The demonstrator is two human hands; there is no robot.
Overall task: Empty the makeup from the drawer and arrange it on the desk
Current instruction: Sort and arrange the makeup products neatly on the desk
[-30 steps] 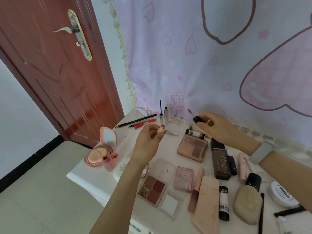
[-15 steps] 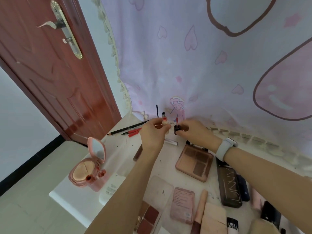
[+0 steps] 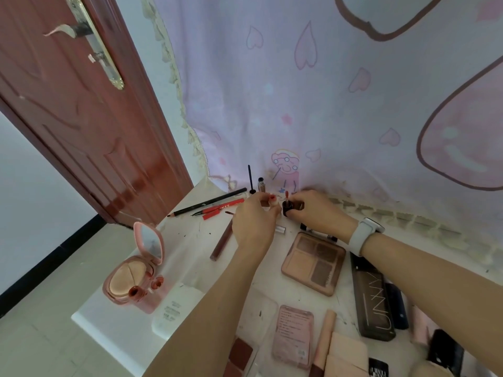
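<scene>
Both hands meet at the back of the white desk (image 3: 114, 314), by the pink curtain (image 3: 326, 104).

Left hand (image 3: 251, 221) pinches a small pale tube (image 3: 273, 204); right hand (image 3: 315, 210) grips its dark cap (image 3: 285, 207), seemingly with a pink-tipped wand; they are nearly touching.

Both forearms are bare, with no sleeves in view. The right wrist wears a smartwatch (image 3: 364, 235) on a pale grey band
</scene>
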